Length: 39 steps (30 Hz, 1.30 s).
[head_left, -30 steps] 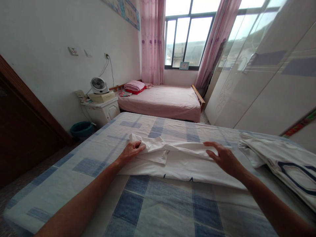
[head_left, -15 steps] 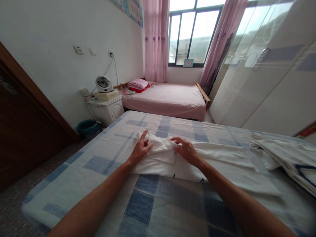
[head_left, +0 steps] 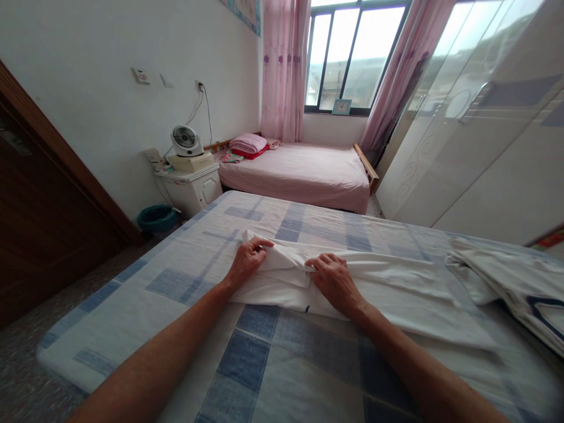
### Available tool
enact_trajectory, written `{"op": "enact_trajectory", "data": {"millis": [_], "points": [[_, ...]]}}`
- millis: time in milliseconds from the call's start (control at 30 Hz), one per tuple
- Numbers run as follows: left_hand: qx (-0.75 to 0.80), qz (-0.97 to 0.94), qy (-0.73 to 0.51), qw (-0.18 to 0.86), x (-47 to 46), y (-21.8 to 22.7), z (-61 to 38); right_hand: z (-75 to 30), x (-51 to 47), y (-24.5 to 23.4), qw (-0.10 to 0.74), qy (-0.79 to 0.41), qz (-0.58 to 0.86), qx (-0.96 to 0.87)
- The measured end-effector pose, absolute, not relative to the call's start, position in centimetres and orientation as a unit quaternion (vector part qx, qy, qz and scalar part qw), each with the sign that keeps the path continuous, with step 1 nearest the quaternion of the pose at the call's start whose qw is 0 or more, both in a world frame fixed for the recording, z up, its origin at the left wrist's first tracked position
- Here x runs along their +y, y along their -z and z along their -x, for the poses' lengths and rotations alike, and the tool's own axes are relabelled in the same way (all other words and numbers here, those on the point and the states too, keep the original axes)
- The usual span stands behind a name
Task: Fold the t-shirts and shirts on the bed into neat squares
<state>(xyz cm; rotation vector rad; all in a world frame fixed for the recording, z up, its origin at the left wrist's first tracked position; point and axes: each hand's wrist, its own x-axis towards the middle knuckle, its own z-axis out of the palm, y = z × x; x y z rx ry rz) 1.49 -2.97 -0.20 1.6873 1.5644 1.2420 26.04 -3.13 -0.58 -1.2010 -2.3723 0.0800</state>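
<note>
A white garment [head_left: 396, 288] lies folded lengthwise across a bed with a blue-checked sheet [head_left: 282, 364]. My left hand [head_left: 247, 264] is closed on the garment's left end, fingers curled over the cloth near its corner. My right hand [head_left: 332, 279] rests close beside it, fingers bent and pinching the fold of the sleeve. The two hands are about a hand's width apart.
A second white garment with dark blue trim [head_left: 515, 282] lies at the bed's right. Beyond stands a pink bed [head_left: 304, 170], a white nightstand [head_left: 191, 188] with a small fan [head_left: 185, 141], a teal bin [head_left: 156, 217] and a white wardrobe [head_left: 484, 129].
My right hand has slid left along the garment from its middle to the sleeve beside my left hand. My left hand's fingers have curled shut on the cloth.
</note>
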Motion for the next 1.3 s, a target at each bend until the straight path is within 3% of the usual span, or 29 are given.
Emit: {"op": "enact_trajectory", "data": {"millis": [167, 300, 400, 533, 700, 1000, 1233, 1300], "points": [[0.603, -0.675, -0.392, 0.165, -3.5, -0.2, -0.6, -25.6, -4.1, 0.5, 0.255, -0.007, 0.447, -0.857], [0.625, -0.694, -0.358, 0.026, -3.0, -1.0, 1.6, -27.1, -3.6, -0.9, 0.262, -0.007, 0.452, -0.853], [0.619, -0.729, -0.290, -0.035, -0.8, -1.7, 3.2, -30.7, -1.5, -2.2, 0.261, 0.014, 0.514, -0.817], [0.602, -0.774, -0.192, 0.023, 2.6, -1.7, 3.8, -36.8, 1.0, -1.8, 0.255, 0.024, 0.638, -0.726], [0.606, -0.778, -0.152, 0.075, 4.4, -1.3, 2.9, -40.5, 1.4, 1.4, 0.254, 0.032, 0.658, -0.708], [0.690, -0.713, -0.127, -0.016, 4.2, -1.0, 2.0, -40.4, 0.9, 3.3, 0.237, 0.076, 0.610, -0.752], [0.597, -0.768, -0.201, -0.118, 3.3, -0.8, 1.5, -39.9, 0.4, 3.1, 0.231, 0.098, 0.570, -0.782], [0.540, -0.810, -0.205, -0.101, 2.3, -0.4, 1.5, -39.9, 0.4, 3.4, 0.203, 0.100, 0.572, -0.788]]}}
